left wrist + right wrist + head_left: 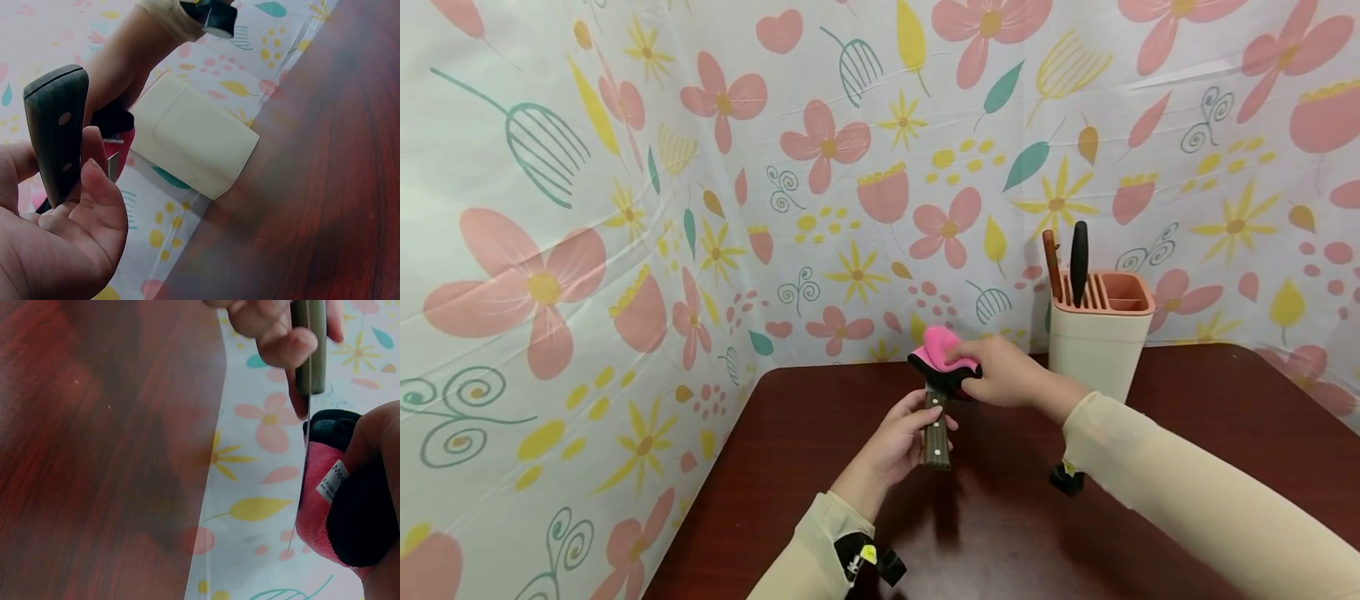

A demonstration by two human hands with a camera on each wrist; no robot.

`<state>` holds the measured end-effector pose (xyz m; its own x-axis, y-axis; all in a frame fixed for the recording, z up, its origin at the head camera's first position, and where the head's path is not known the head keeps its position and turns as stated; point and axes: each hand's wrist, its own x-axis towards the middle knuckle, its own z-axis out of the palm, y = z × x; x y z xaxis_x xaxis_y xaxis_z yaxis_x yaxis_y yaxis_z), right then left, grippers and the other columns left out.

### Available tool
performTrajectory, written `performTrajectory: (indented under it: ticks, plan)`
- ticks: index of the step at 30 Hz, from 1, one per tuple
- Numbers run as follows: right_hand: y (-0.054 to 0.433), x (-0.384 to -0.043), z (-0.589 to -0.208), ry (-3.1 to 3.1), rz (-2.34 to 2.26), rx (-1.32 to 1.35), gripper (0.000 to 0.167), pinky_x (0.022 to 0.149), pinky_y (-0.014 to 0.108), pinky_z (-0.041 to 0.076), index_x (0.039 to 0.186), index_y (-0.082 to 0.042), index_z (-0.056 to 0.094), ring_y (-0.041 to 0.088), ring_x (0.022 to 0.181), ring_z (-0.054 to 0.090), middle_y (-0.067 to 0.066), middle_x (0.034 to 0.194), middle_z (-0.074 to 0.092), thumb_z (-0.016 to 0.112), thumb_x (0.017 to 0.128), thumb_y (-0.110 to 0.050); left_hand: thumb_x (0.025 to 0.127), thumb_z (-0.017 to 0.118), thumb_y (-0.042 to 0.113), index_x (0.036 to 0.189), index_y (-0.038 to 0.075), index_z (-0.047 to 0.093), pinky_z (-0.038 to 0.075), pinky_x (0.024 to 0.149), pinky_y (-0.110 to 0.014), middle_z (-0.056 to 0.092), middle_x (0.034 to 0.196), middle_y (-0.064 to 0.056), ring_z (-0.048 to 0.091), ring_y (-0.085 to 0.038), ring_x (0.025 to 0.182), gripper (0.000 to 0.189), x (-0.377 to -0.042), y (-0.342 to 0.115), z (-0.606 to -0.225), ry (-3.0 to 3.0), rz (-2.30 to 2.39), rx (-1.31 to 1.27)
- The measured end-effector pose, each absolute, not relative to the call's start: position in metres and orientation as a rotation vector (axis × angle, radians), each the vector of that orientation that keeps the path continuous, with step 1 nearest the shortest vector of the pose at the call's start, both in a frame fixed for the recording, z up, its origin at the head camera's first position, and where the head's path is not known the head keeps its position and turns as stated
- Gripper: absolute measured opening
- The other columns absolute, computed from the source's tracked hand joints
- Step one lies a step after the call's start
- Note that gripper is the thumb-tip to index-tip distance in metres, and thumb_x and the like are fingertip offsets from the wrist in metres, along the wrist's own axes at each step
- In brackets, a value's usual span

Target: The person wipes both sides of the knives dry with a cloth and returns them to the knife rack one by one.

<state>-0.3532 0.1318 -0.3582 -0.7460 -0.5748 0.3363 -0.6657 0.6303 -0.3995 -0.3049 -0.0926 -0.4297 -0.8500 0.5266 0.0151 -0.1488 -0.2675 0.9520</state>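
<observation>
Holding, in the left hand point(910, 429), a dark brown, wood-grained, silver-riveted knife handle point(937, 437), pinched between thumb and curled fingers, with the butt end protruding on the near side of that hand. Gripping, in the right hand point(1000, 371), just beyond and to the right of the left, a soft, folded, pink-and-black cloth point(315, 519) with a small white label point(333, 481). Running from the left hand along the side of the cloth: a thin metal blade point(306, 453), nearly edge-on to the right wrist camera. Cannot tell the direction of the cutting edge.

Noted below both hands: a glossy, dark red-brown wooden tabletop point(820, 467). Noted to the right of the right hand, partly behind the forearm: an upright, cream plastic knife holder point(1093, 354) with a slotted, salmon-coloured top, bearing a slim, brown wooden handle point(1052, 265) and a smooth, black handle point(1079, 262).

Principal hazard, as judged: a cut to the right-hand fingers through the cloth, caused by squeezing across the edge or by bunching of the fabric. Second: a turn of the knife handle within the left hand, caused by too light a pinch against a hard rub. Third: a nick to the left fingertips, caused by sliding forward off the handle. Fourth: a drop onto the tabletop beneath, caused by a loosened left-hand hold. Lesser: a knock to the knife holder, caused by a wide sweep of the right forearm.
</observation>
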Motion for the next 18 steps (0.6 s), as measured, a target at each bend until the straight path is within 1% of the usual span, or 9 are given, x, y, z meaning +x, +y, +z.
performTrajectory:
  ticks: [2, 4, 8, 12, 15, 17, 18]
  plan:
    - [0.132, -0.347, -0.357, -2.672, 0.747, 1.052, 0.042, 0.048, 0.023, 0.036, 0.125, -0.012, 0.071, 0.002, 0.043, 0.029, -0.001, 0.081, 0.067, 0.065, 0.084, -0.006, 0.108, 0.048, 0.020, 0.146, 0.014, 0.042, 0.062, 0.069, -0.030, 0.072, 0.093, 0.002, 0.071, -0.012, 0.073, 0.039, -0.306, -0.093, -0.431, 1.561, 2.159, 0.462]
    - [0.133, -0.342, -0.355, -2.656, 0.723, 1.085, 0.041, 0.052, 0.023, 0.038, 0.123, -0.011, 0.072, 0.002, 0.048, 0.032, -0.004, 0.084, 0.067, 0.066, 0.083, -0.005, 0.108, 0.049, 0.020, 0.145, 0.015, 0.043, 0.062, 0.068, -0.030, 0.072, 0.093, 0.002, 0.071, -0.013, 0.073, 0.038, -0.306, -0.093, -0.431, 1.560, 2.164, 0.466]
    - [0.134, -0.333, -0.351, -2.619, 0.699, 1.144, 0.037, 0.059, 0.023, 0.040, 0.118, -0.010, 0.073, 0.004, 0.060, 0.038, -0.005, 0.085, 0.065, 0.067, 0.082, -0.004, 0.108, 0.050, 0.019, 0.141, 0.016, 0.045, 0.062, 0.067, -0.030, 0.073, 0.093, 0.002, 0.071, -0.013, 0.072, 0.034, -0.307, -0.093, -0.432, 1.564, 2.165, 0.480]
    - [0.136, -0.324, -0.345, -2.607, 0.721, 1.184, 0.036, 0.058, 0.022, 0.041, 0.117, -0.011, 0.074, 0.004, 0.063, 0.042, -0.006, 0.085, 0.065, 0.068, 0.083, -0.003, 0.108, 0.050, 0.020, 0.142, 0.016, 0.046, 0.062, 0.067, -0.030, 0.073, 0.093, 0.003, 0.071, -0.012, 0.072, 0.035, -0.306, -0.094, -0.431, 1.570, 2.161, 0.488]
    - [0.139, -0.321, -0.341, -2.618, 0.747, 1.197, 0.037, 0.058, 0.021, 0.040, 0.117, -0.013, 0.074, 0.003, 0.063, 0.042, -0.007, 0.081, 0.061, 0.067, 0.083, -0.002, 0.108, 0.049, 0.020, 0.142, 0.017, 0.046, 0.062, 0.067, -0.030, 0.072, 0.094, 0.002, 0.071, -0.013, 0.072, 0.035, -0.306, -0.094, -0.430, 1.564, 2.163, 0.487]
    - [0.142, -0.320, -0.339, -2.617, 0.769, 1.202, 0.036, 0.059, 0.021, 0.040, 0.116, -0.015, 0.074, 0.003, 0.063, 0.043, -0.007, 0.078, 0.059, 0.067, 0.083, -0.001, 0.108, 0.049, 0.020, 0.140, 0.018, 0.047, 0.062, 0.067, -0.030, 0.072, 0.094, 0.002, 0.071, -0.013, 0.071, 0.032, -0.306, -0.094, -0.429, 1.566, 2.163, 0.484]
    - [0.144, -0.320, -0.338, -2.620, 0.784, 1.206, 0.036, 0.059, 0.021, 0.041, 0.116, -0.016, 0.074, 0.002, 0.064, 0.044, -0.008, 0.080, 0.061, 0.067, 0.083, -0.001, 0.108, 0.049, 0.020, 0.138, 0.019, 0.048, 0.062, 0.067, -0.029, 0.072, 0.094, 0.002, 0.071, -0.012, 0.071, 0.030, -0.306, -0.093, -0.429, 1.567, 2.163, 0.478]
